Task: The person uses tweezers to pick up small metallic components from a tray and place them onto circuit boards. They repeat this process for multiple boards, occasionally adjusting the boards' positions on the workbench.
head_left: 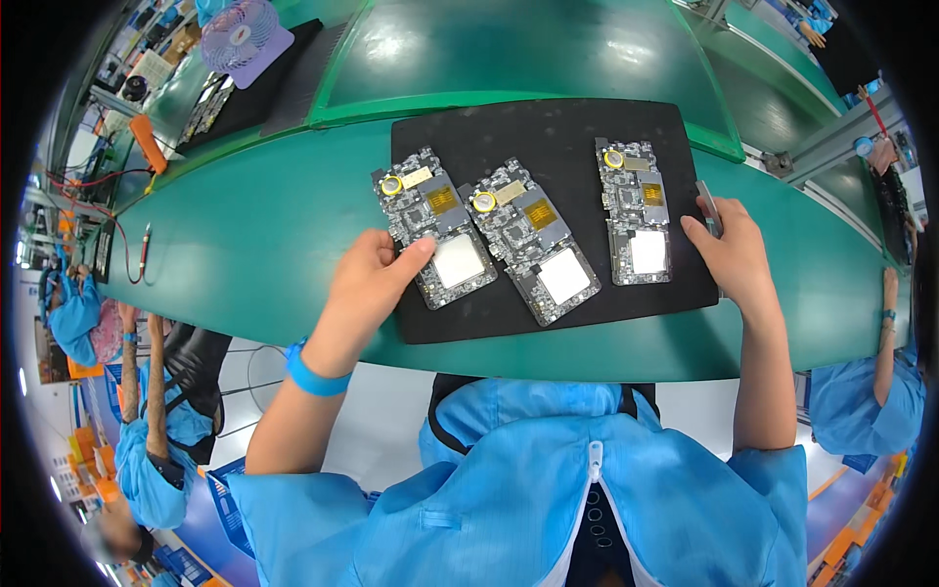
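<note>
Three dark circuit boards lie on a black mat (548, 127), each with a yellow-ringed round part, an amber patch and a silvery square plate. My left hand (367, 279) grips the leftmost circuit board (435, 220) at its left edge, thumb on top and fingers partly hidden. Beside it, the middle circuit board (528, 240) lies tilted and untouched. The third circuit board (638, 210) lies nearly straight, left of my right hand (732, 249). At the mat's right edge that hand pinches a thin grey flat piece (708, 205), seen edge-on; its kind is unclear.
The mat rests on a green table (225, 235). Beyond a raised green edge stand a purple fan (243, 41) and a black tray (264, 83) with more boards. A red pen-like tool (145, 252) lies at left. Other people in blue sit on both sides.
</note>
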{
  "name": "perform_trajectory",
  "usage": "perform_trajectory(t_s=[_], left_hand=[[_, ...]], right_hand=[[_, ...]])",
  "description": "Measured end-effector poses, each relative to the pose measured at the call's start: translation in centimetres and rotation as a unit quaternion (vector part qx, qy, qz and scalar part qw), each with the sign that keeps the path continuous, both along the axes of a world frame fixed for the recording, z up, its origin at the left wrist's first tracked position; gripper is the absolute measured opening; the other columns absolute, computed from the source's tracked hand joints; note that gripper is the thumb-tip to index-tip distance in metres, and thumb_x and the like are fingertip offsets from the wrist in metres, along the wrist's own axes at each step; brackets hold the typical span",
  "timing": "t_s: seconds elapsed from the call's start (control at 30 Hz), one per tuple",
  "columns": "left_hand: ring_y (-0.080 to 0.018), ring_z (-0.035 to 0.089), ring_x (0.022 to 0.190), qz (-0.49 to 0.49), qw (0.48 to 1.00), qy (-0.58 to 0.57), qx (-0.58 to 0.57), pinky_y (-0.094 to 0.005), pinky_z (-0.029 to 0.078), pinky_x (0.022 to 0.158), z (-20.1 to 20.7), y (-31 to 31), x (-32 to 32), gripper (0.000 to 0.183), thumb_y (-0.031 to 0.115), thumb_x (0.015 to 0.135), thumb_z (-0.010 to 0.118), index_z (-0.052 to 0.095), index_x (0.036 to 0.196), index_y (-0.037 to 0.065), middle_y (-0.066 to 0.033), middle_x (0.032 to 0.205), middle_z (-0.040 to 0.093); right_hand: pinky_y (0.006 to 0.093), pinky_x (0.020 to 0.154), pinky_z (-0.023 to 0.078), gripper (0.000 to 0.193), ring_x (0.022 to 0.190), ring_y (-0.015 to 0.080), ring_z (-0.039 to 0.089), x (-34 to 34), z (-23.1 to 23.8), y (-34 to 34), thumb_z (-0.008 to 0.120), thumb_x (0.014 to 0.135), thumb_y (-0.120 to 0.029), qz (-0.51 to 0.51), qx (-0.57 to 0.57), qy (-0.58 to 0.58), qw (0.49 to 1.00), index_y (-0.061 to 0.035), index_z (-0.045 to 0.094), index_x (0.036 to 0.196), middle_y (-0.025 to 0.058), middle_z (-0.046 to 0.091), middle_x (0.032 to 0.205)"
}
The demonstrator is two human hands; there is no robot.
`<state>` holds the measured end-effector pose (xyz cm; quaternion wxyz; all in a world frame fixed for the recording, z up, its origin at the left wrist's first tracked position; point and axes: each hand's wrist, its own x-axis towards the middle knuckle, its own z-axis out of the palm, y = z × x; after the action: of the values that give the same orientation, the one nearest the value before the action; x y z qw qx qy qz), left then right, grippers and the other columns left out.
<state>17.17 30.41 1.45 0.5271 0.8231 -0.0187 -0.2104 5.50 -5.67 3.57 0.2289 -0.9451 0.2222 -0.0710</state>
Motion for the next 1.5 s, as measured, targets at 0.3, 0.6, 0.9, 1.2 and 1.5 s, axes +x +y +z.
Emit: perform_trajectory(t_s=[0.3, 0.6, 0.9, 1.2, 1.5], left_hand=[[-0.0118, 0.059, 0.080, 0.000, 0.999, 0.025, -0.043, -0.0255, 0.047, 0.065, 0.8, -0.5, 0.1, 0.042, 0.034, 0.088, 0.064, 0.053, 0.102, -0.004, -0.0085, 0.091, 0.062], [-0.0134, 0.059, 0.091, -0.024, 0.971, 0.076, -0.226, -0.0260, 0.050, 0.077, 7.2, 0.0, -0.9, 0.031, 0.017, 0.095, 0.050, 0.049, 0.121, -0.001, -0.0087, 0.106, 0.061], [-0.0227, 0.055, 0.102, -0.292, 0.869, 0.287, -0.277, -0.0382, 0.052, 0.082, 6.6, -20.3, -6.1, 0.064, 0.011, 0.088, 0.059, 0.027, 0.141, -0.002, -0.0158, 0.119, 0.051], [-0.0356, 0.037, 0.130, -0.558, 0.785, -0.208, -0.175, -0.0411, 0.032, 0.107, -3.2, -32.6, -12.6, 0.058, 0.017, 0.087, 0.057, 0.036, 0.135, -0.006, -0.0264, 0.141, 0.035], [-0.0392, 0.039, 0.127, -0.547, 0.687, -0.475, 0.050, -0.0497, 0.032, 0.104, -1.5, -24.9, -7.1, 0.052, 0.025, 0.083, 0.065, 0.051, 0.127, 0.001, -0.0225, 0.135, 0.043]], right_hand=[[0.0306, 0.065, 0.047, 0.051, 0.074, 0.0160, 0.059, 0.6, -2.0, -2.6, 0.067, 0.083, -0.029, -0.075, 0.172, -0.036, 0.982, 0.0117, 0.055, 0.113, 0.0114, 0.061, 0.089], [0.0213, 0.040, 0.021, 0.048, 0.046, 0.0019, 0.032, -2.0, 1.4, -3.5, 0.068, 0.084, -0.015, -0.105, 0.491, -0.066, 0.862, 0.0071, 0.047, 0.121, -0.0020, 0.048, 0.071], [0.0239, 0.043, 0.027, 0.037, 0.050, 0.0052, 0.040, -19.2, 3.5, -21.4, 0.071, 0.082, -0.017, -0.330, 0.266, -0.045, 0.905, 0.0028, 0.057, 0.111, -0.0018, 0.052, 0.067], [0.0471, 0.088, 0.047, 0.030, 0.102, 0.0400, 0.060, -27.6, -0.7, -40.6, 0.061, 0.086, -0.027, -0.502, -0.284, 0.067, 0.815, -0.0035, 0.062, 0.104, 0.0246, 0.063, 0.105], [0.0251, 0.071, 0.044, 0.037, 0.078, 0.0136, 0.056, -12.7, 0.1, -21.9, 0.046, 0.096, -0.033, -0.211, 0.367, -0.394, 0.816, -0.0005, 0.065, 0.098, 0.0093, 0.064, 0.091]])
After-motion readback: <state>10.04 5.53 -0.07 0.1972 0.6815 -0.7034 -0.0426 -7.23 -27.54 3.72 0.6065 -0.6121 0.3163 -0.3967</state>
